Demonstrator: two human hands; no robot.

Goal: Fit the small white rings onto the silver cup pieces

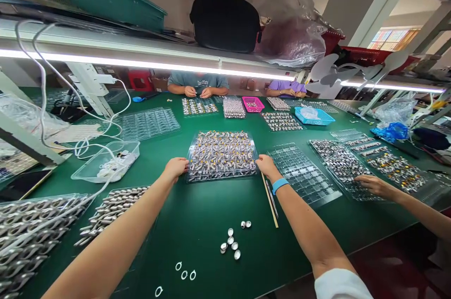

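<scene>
A clear plastic tray point(221, 155) sits mid-table on a green work surface point(197, 224), packed with small silver metal parts, some tipped yellow. The left hand point(175, 167) grips the tray's near-left corner with fingers curled over the edge; the right hand point(267, 166), a blue wristband point(280, 184) just behind it, clasps the near-right corner the same way.

Just right of the tray lies an empty clear tray point(303, 174) of square pockets, with a thin wooden stick point(270, 201) beside its near edge. Nearer the viewer, a loose cluster of small silver caps point(232, 241) and a few white rings point(183, 274) rest on the mat. To the left, a clear plastic tub point(107, 160) holds white cable, and shiny metal cylinders point(112, 210) lie in rows.

Far right, another person's hand point(373, 185) rests on a tray of metal parts point(343, 165). At the far side, a pink basket point(252, 103) and a blue basket point(313, 116) stand among more filled trays.
</scene>
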